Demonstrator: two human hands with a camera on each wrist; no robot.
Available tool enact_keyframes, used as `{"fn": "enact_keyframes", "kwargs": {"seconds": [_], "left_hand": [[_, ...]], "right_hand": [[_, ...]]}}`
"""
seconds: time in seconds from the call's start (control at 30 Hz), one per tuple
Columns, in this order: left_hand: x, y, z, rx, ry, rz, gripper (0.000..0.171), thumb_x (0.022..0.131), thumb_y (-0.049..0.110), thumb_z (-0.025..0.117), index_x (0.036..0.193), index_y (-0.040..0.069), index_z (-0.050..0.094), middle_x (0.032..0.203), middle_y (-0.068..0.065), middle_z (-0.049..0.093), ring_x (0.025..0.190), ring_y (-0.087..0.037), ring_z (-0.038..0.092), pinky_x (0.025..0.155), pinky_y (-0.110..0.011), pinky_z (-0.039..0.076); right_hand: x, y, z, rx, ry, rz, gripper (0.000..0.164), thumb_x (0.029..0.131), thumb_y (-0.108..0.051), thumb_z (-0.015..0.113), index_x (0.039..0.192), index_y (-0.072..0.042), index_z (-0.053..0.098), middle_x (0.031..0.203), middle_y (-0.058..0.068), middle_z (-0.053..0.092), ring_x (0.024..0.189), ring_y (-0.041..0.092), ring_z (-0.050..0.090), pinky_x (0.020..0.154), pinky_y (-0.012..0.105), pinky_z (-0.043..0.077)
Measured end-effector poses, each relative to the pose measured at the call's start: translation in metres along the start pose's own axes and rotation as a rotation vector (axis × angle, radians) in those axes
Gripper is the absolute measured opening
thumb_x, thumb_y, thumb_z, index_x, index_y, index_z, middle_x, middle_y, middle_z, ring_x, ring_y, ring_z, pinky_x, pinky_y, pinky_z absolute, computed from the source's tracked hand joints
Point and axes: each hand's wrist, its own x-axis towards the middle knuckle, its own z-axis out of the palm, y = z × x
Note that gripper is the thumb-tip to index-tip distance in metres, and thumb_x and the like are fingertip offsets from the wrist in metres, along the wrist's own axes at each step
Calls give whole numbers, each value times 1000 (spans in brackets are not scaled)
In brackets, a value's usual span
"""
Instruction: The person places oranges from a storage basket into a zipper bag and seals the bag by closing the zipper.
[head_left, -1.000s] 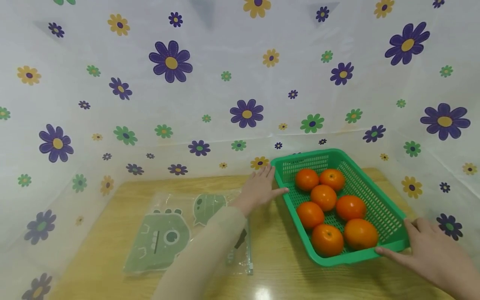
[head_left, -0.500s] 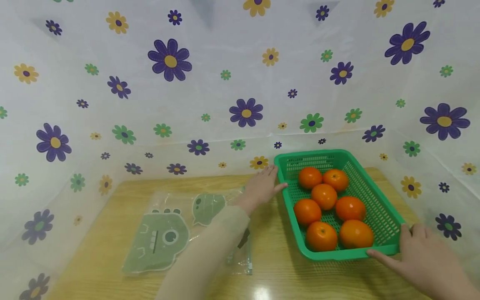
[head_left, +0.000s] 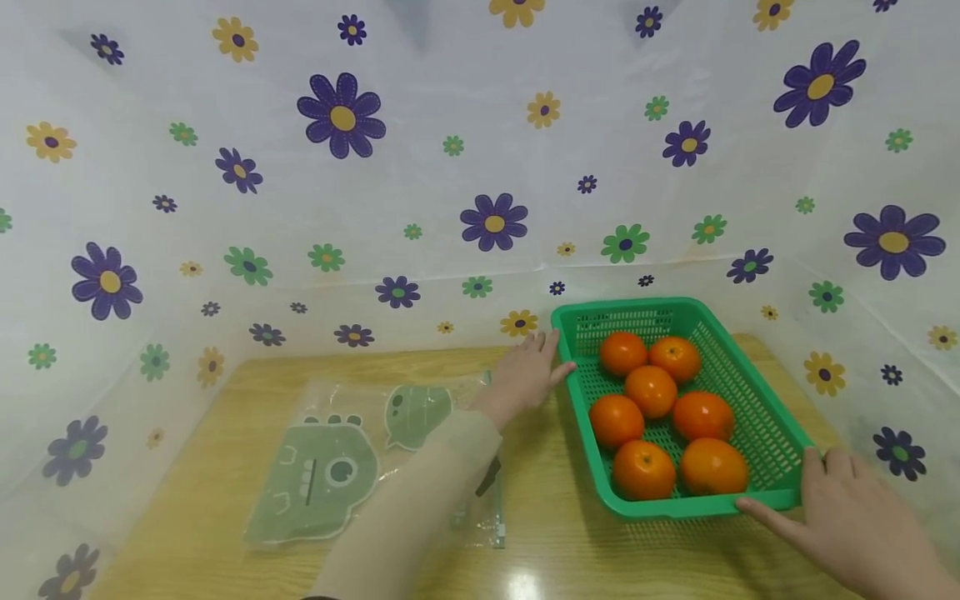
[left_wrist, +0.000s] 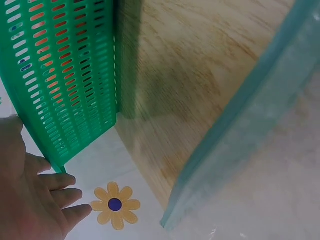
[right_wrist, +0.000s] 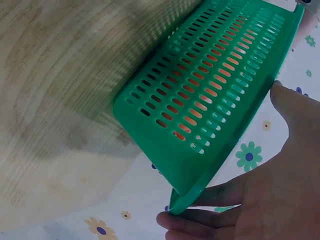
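Note:
A green perforated plastic basket (head_left: 750, 392) stands at the right of the table, with several glossy round orange fruits (head_left: 651, 392) in it. My left hand (head_left: 521, 375) is at its far left corner. The thumb tip reaches the rim and, in the left wrist view, the fingers (left_wrist: 62, 197) extend loosely past the corner. At the near right corner my right hand (head_left: 855, 508) grips the rim, thumb along the front edge. In the right wrist view its fingers (right_wrist: 200, 220) bend around the corner of the basket (right_wrist: 165, 155).
Left of the basket a clear zip bag (head_left: 480, 521) with a green dinosaur print (head_left: 322, 475) lies flat on the wooden table (head_left: 202, 467), partly under my left sleeve. A white flowered sheet (head_left: 420, 183) rises behind and on both sides.
The basket's near end has swung slightly left and away, and its far left corner has shifted a little right, both hands moving along. In the last half second almost nothing has moved.

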Motion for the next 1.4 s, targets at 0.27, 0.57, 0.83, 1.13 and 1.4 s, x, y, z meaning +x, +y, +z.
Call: {"fn": "enact_keyframes", "kwargs": {"seconds": [0.27, 0.57, 0.83, 1.13, 1.4], "left_hand": [[-2, -5, -6, 0, -13, 24, 72, 113, 56, 31, 171, 15, 19, 174, -23, 24, 163, -40, 25, 135, -49, 23], [-14, -17, -3, 94, -41, 42, 72, 111, 59, 33, 171, 20, 20, 176, -20, 21, 164, -39, 23, 135, -55, 21], [-34, -32, -2, 117, -26, 52, 72, 109, 61, 40, 167, 19, 34, 176, -20, 19, 165, -41, 17, 136, -56, 16], [-51, -52, -3, 172, -23, 56, 75, 106, 65, 42, 167, 20, 35, 177, -19, 17, 165, -41, 17, 135, -58, 18], [-64, -63, -7, 201, -27, 50, 77, 105, 65, 45, 166, 19, 36, 176, -20, 20, 164, -41, 20, 134, -59, 20]], "right_hand": [[3, 4, -8, -48, -27, -14, 102, 91, -81, 58, 104, 21, 60, 83, 23, 57, 71, 30, 54, 65, 49, 59], [10, 4, -15, -90, 67, -82, 106, 89, -78, 64, 143, 12, 52, 124, 41, 59, 106, 57, 61, 91, 71, 54], [23, -7, -21, -103, 154, -205, 102, 90, -74, 66, 156, 1, 45, 153, 40, 45, 135, 62, 48, 110, 76, 42], [49, -20, -29, -61, 246, -309, 97, 89, -67, 72, 156, -2, 46, 155, 38, 44, 138, 59, 47, 107, 76, 46], [68, -46, -47, -27, 221, -324, 93, 94, -65, 68, 157, -1, 45, 159, 36, 40, 141, 60, 44, 114, 75, 40]]}}
